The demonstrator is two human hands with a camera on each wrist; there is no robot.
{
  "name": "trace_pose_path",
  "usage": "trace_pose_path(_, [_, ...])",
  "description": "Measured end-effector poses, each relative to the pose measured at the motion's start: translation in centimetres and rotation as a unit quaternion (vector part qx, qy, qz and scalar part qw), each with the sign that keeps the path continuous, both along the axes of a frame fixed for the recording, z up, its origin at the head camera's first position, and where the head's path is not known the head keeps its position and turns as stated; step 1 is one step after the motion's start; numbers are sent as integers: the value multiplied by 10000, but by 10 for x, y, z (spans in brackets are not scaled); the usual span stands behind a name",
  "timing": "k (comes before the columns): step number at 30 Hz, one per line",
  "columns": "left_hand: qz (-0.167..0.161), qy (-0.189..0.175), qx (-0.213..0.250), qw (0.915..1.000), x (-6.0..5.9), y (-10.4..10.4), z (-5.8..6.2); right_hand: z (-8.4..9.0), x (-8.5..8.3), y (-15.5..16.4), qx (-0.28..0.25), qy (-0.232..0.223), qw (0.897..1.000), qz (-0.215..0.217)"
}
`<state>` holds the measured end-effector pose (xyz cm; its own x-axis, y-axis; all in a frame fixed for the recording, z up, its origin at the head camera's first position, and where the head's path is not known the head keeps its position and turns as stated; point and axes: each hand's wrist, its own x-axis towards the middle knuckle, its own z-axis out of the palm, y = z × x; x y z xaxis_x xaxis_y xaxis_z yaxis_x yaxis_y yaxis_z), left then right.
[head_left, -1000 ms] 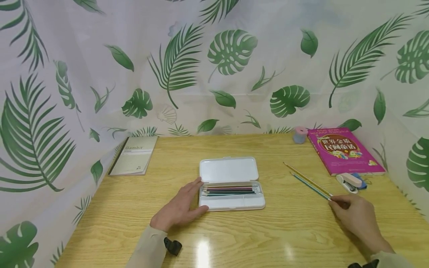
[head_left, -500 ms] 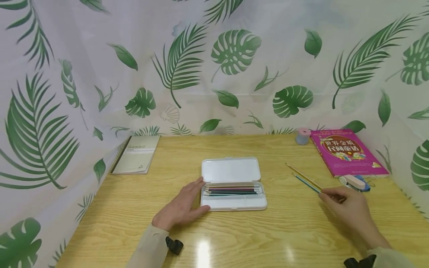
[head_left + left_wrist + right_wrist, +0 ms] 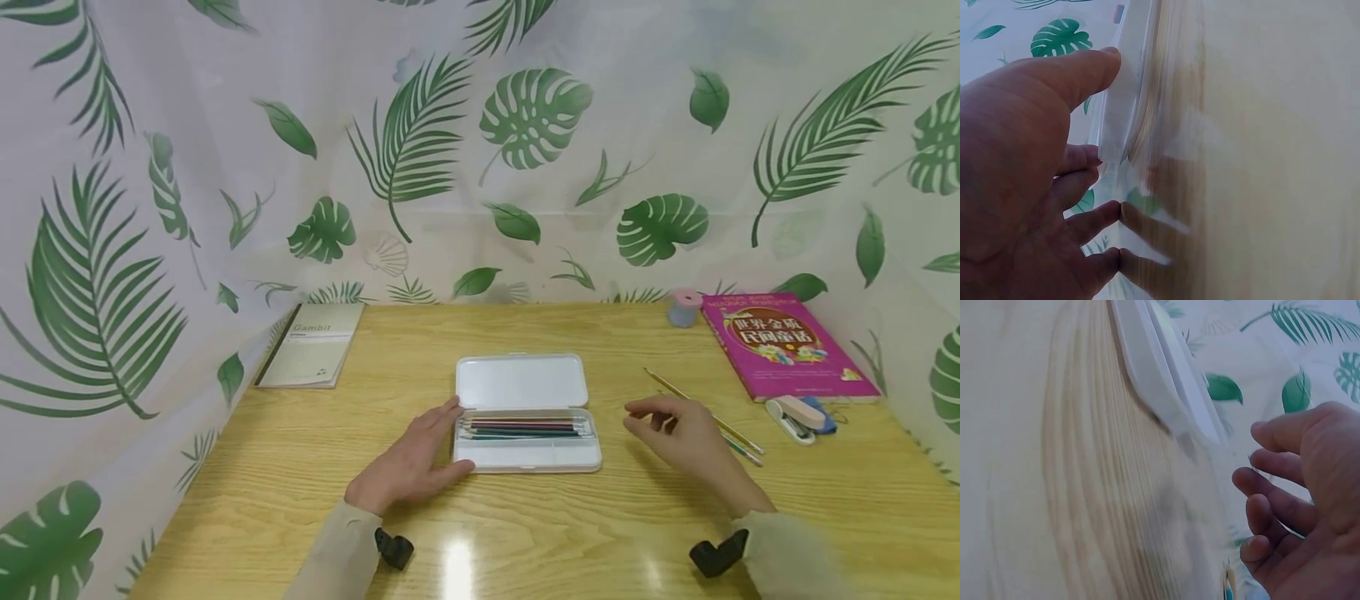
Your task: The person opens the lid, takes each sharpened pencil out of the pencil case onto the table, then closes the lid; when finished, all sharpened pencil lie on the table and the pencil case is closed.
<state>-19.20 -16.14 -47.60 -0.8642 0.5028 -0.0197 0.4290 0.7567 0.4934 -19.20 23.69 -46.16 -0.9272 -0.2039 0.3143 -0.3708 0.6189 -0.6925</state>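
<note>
A white pencil case (image 3: 504, 455) lies with its lid (image 3: 521, 381) swung back on the table. Several pencils (image 3: 521, 429) lie side by side in its rear compartment. At its left end rests my left hand (image 3: 408, 462), the thumb touching the front corner and the fingers spread along the side. My right hand (image 3: 686, 437) hovers just right of the case, fingers loosely bent, nothing visible between them. Behind and partly under it in the head view, a yellow pencil (image 3: 738, 435) and a teal pencil (image 3: 744, 452) lie slanted on the table.
A stapler (image 3: 787, 423), a pink eraser-like block (image 3: 802, 412) and a small blue item (image 3: 827, 417) sit at right before a magenta book (image 3: 787, 346). A pink-and-blue round object (image 3: 684, 308) stands beside it. A notebook (image 3: 309, 346) lies back left.
My right hand has left the ends of the two loose pencils and moved left towards the case. Both pencils stay on the table. My left hand keeps its place.
</note>
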Motion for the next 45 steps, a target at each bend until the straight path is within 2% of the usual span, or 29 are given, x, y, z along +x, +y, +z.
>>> trace_pose_path(5, [4,-58,-28,10000,-2,0,-1,-2,-9,-31,178,301,9958,851])
trace_pose_path(10, [13,-76,-42,10000,-2,0,-2,-7,-15,-49,666,246,9902,1203])
trace_pose_path(17, [8,43,1,10000,-1,0,-1,-15,-17,-56,1285,440,9830,1233])
trace_pose_path(23, [-11,47,15,10000,0,0,0,-15,-15,-53,1529,534,9799,1162])
trace_pose_path(26, [-4,38,18,10000,0,0,0,-18,-15,-52,1631,436,9793,1120])
trace_pose_path(32, [-5,46,39,10000,0,0,-1,-21,-13,-53,1663,449,9793,1061])
trace_pose_path(40, [-3,4,-36,10000,0,-1,-2,-20,-15,-53,1685,460,9762,1283])
trace_pose_path(45, [-17,10,7,10000,0,-1,-1,-21,-18,-51,1416,315,9800,1365])
